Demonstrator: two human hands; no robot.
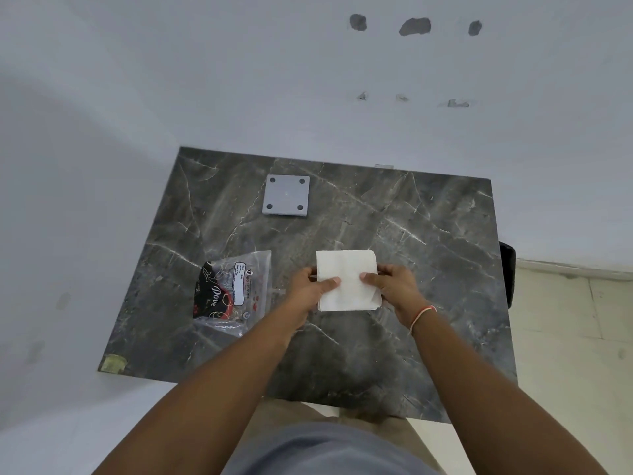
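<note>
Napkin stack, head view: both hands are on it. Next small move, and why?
Probably move the napkin stack forward and left toward the grey square plate. The left hand and right hand pinch its side edges, thumbs on top; the plastic tissue wrapper lies aside at the left, and the plate lies bare farther up the marble table.

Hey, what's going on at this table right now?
A person grips a stack of white paper napkins with both hands: the left hand at its left edge, the right hand at its right edge, thumbs on top. It is over a dark marble table. A plastic packet lies to the left, and a grey square plate sits farther back.
</note>
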